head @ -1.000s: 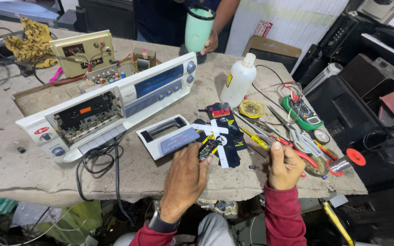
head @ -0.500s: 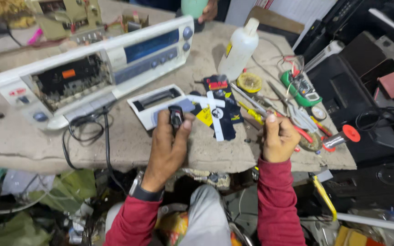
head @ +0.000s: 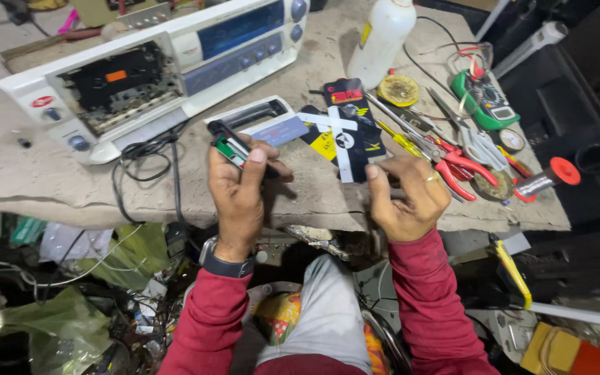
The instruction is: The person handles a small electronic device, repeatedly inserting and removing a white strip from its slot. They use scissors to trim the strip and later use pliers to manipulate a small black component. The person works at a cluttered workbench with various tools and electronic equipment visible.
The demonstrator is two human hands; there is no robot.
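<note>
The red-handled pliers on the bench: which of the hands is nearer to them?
Right. The right hand hovers just beside the red-handled pliers; the left hand is farther off, holding a small green-and-black part.

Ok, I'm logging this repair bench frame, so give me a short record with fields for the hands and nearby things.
left hand: holds small green and black part above table edge
right hand: empty, fingers curled, beside black pouch with white cross
behind: white cassette player, opened
right of pouch: red-handled pliers, green multimeter
surface: worn grey table

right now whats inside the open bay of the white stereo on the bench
Inside the white stereo the open bay shows a dark mechanism with an orange tab and metal parts. What lies deeper behind them is in shadow and cannot be seen.
</note>
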